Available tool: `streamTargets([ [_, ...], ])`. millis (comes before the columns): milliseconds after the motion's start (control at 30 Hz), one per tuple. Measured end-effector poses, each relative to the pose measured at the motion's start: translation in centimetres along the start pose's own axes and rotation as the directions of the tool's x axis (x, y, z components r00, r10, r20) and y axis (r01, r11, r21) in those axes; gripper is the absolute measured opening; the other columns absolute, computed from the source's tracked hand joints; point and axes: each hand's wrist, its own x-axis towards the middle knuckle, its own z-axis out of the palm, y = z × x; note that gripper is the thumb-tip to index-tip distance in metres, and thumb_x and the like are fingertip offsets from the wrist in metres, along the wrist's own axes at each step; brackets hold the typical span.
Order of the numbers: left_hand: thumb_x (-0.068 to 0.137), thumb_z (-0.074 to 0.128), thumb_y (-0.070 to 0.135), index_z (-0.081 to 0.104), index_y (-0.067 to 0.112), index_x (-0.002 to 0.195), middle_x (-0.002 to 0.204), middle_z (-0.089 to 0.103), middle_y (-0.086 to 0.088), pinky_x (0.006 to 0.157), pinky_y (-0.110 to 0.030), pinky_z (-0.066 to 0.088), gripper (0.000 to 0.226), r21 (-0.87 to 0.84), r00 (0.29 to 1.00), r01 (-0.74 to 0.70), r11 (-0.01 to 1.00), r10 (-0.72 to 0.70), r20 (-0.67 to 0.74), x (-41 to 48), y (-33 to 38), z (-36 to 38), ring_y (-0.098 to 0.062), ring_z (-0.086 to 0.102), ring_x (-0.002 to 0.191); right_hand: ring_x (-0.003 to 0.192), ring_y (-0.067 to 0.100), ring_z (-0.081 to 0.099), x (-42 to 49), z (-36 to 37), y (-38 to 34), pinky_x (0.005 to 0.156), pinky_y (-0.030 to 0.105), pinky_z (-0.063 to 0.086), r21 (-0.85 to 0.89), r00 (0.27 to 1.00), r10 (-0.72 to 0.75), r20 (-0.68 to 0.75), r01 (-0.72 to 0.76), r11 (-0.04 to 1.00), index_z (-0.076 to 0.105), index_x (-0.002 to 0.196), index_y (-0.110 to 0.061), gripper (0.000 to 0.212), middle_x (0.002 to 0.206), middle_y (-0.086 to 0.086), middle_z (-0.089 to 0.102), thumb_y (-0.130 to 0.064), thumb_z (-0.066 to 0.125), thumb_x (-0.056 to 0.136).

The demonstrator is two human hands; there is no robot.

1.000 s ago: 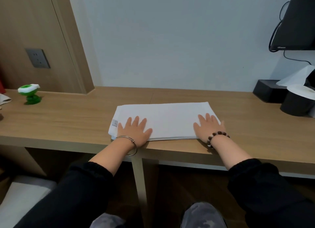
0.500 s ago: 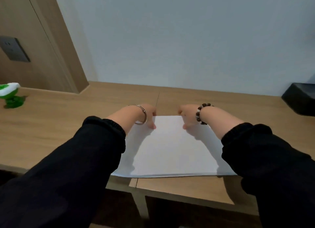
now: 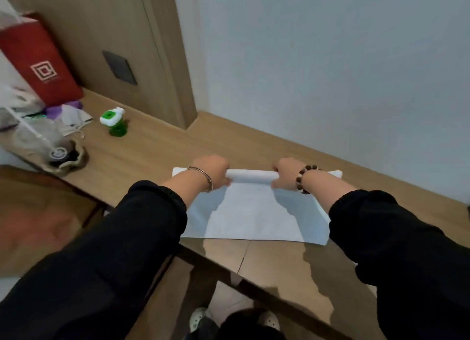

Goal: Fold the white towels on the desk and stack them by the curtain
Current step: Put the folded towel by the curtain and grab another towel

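- Towel (image 3: 254, 212) lies flat on the wooden desk (image 3: 152, 151), far edge lifted into a roll.
- Left hand (image 3: 213, 170) grips the roll's left part — fingers curled round it.
- Right hand (image 3: 286, 173) grips it likewise.

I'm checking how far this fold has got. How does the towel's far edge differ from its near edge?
The far edge is curled up off the desk; the near edge lies flat on it. The left hand and right hand grip the far edge; no hand holds the near edge. Both are edges of one white towel.
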Motion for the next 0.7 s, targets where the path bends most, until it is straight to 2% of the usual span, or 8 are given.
streamTargets([
  [133,0.088,0.057,0.040,0.058,0.017,0.099,0.102,0.064,-0.008,0.065,-0.031,0.038,0.025,0.066,0.984,0.145,0.987,-0.137,-0.111,-5.7,-8.0,-1.6,-0.030,0.059,0.093,0.062,0.021,0.056,2.2,-3.0,-9.3,0.047,0.024,0.038,-0.173,0.982,-0.180,-0.054,0.168,0.970,0.056,0.088,-0.011,0.008,0.079,0.007,0.059,-0.016,0.051,0.085],
  [200,0.089,0.056,0.036,0.055,0.017,0.101,0.103,0.063,-0.009,0.065,-0.032,0.037,0.023,0.062,0.961,0.239,0.969,-0.227,-0.161,-9.3,-12.7,-1.6,-0.031,0.059,0.094,0.062,0.022,0.055,3.2,-3.6,-15.1,0.048,0.026,0.038,-0.255,0.954,-0.281,-0.109,0.246,0.935,0.054,0.087,-0.010,0.009,0.078,0.008,0.058,-0.007,0.045,0.085],
  [300,0.090,0.054,0.029,0.053,0.016,0.107,0.101,0.063,-0.010,0.063,-0.033,0.036,0.022,0.050,0.914,0.368,0.928,-0.351,-0.205,-16.0,-19.7,-0.8,-0.032,0.060,0.092,0.065,0.023,0.051,3.5,-3.2,-24.6,0.055,0.031,0.039,-0.388,0.873,-0.463,-0.153,0.378,0.841,0.047,0.087,-0.014,0.011,0.070,0.001,0.047,-0.003,0.045,0.086],
  [367,0.091,0.052,0.026,0.050,0.015,0.108,0.097,0.064,-0.009,0.060,-0.034,0.034,0.020,0.042,0.870,0.453,0.891,-0.431,-0.240,-21.3,-24.3,0.2,-0.032,0.060,0.089,0.066,0.023,0.049,3.2,-2.6,-31.2,0.058,0.031,0.037,-0.481,0.807,-0.570,-0.156,0.442,0.757,0.050,0.088,-0.017,0.014,0.067,-0.002,0.042,-0.004,0.045,0.087],
  [400,0.091,0.050,0.025,0.049,0.016,0.108,0.095,0.065,-0.008,0.059,-0.034,0.033,0.019,0.044,0.846,0.499,0.866,-0.475,-0.244,-23.9,-26.2,0.9,-0.032,0.061,0.086,0.069,0.024,0.050,2.9,-2.1,-34.4,0.059,0.031,0.037,-0.510,0.775,-0.614,-0.149,0.472,0.719,0.054,0.091,-0.017,0.016,0.069,-0.002,0.045,-0.004,0.045,0.087],
  [467,0.093,0.048,0.026,0.048,0.017,0.106,0.092,0.065,-0.007,0.057,-0.033,0.033,0.016,0.044,0.790,0.582,0.812,-0.553,-0.264,-29.1,-29.6,2.5,-0.030,0.062,0.082,0.082,0.027,0.058,2.3,-1.1,-40.6,0.063,0.031,0.036,-0.558,0.709,-0.694,-0.126,0.528,0.641,0.059,0.100,-0.016,0.021,0.085,0.003,0.059,-0.006,0.046,0.088],
  [533,0.094,0.047,0.027,0.049,0.016,0.107,0.094,0.065,-0.007,0.057,-0.032,0.033,0.017,0.021,0.725,0.666,0.746,-0.641,-0.251,-34.2,-32.2,4.4,-0.031,0.062,0.083,0.095,0.028,0.061,1.3,0.5,-46.6,0.066,0.030,0.035,-0.588,0.623,-0.777,-0.090,0.596,0.546,0.059,0.107,-0.015,0.024,0.102,0.008,0.063,-0.007,0.047,0.088],
  [700,0.095,0.044,0.026,0.047,0.017,0.116,0.104,0.065,-0.007,0.066,-0.033,0.039,0.023,-0.112,0.478,0.861,0.496,-0.865,-0.156,-46.3,-35.8,10.1,-0.031,0.061,0.094,0.091,0.026,0.062,-1.5,5.6,-60.3,0.065,0.030,0.038,-0.621,0.412,-0.910,0.047,0.726,0.297,0.059,0.108,-0.019,0.025,0.099,0.005,0.065,-0.008,0.047,0.089],
])
